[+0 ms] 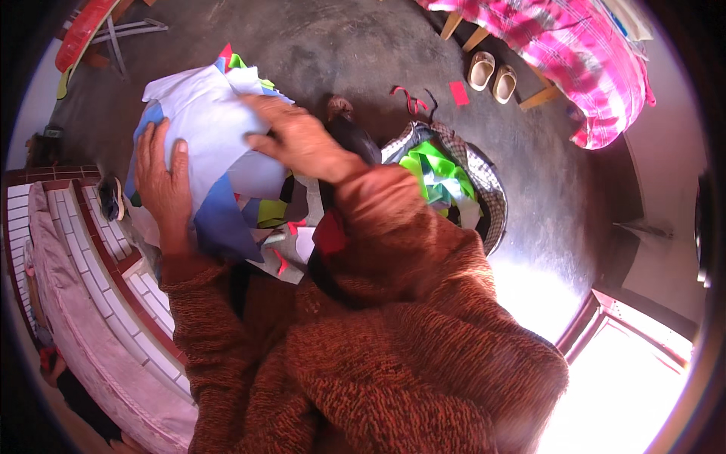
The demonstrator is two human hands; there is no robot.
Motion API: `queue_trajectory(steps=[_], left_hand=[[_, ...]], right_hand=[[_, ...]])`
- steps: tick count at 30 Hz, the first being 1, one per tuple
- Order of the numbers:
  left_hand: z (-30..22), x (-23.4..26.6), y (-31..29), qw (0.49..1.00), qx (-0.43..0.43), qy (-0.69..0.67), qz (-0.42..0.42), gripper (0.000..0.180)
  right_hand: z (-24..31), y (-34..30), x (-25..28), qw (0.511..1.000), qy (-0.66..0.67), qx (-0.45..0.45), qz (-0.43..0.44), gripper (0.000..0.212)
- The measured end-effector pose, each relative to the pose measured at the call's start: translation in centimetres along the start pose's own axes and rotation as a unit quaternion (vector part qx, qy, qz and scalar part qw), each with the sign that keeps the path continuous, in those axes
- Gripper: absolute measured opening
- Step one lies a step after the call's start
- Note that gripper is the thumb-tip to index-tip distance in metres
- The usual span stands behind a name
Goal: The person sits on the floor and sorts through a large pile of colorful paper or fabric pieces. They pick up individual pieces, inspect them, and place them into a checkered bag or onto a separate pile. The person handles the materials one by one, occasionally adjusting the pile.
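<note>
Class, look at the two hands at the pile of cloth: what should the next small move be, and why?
Probably the right hand should smooth the pale cloth outward while the left hand steadies it. The left lies open at the cloth's left side, the right is over it, though blurred, and the cloth looks creased.

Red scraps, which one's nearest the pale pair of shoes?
The flat red rectangle; the curled red strip and other red scraps lie farther left.
</note>
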State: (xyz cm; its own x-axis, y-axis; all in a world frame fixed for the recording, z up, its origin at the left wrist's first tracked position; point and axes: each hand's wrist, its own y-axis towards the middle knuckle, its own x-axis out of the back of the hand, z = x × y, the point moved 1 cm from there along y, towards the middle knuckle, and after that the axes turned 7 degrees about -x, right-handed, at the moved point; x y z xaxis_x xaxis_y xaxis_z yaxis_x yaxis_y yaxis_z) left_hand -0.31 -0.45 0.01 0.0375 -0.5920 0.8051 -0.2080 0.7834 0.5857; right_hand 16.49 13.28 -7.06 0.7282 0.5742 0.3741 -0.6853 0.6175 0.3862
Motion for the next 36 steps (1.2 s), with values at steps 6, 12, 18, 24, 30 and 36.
queue_trajectory(steps=[6,12,18,24,30,36], left_hand=[[-0.1,-0.4,0.5,1.000,-0.027,-0.008,-0.010,0.036],[-0.4,-0.4,0.4,1.000,-0.016,-0.022,-0.005,0.035],[-0.1,-0.5,0.8,0.999,0.003,-0.051,0.015,0.034],[-0.4,-0.4,0.6,0.999,-0.004,-0.038,0.021,0.034],[-0.7,-0.4,0.8,0.997,0.017,-0.056,0.041,0.034],[-0.4,-0.3,0.5,0.997,0.026,-0.051,0.043,0.034]], right_hand=[[-10.1,-11.3,12.6,0.913,0.239,-0.300,-0.138,0.035],[-19.2,-29.7,18.3,0.844,-0.173,-0.467,-0.197,0.025],[-28.5,-46.1,15.9,0.673,0.172,-0.701,-0.163,0.031],[-25.9,-38.6,10.9,0.824,-0.029,-0.562,-0.064,0.049],[-27.8,-35.0,9.1,0.870,-0.137,-0.469,-0.059,0.066],[-30.3,-33.4,7.3,0.837,-0.185,-0.515,0.011,0.065]])
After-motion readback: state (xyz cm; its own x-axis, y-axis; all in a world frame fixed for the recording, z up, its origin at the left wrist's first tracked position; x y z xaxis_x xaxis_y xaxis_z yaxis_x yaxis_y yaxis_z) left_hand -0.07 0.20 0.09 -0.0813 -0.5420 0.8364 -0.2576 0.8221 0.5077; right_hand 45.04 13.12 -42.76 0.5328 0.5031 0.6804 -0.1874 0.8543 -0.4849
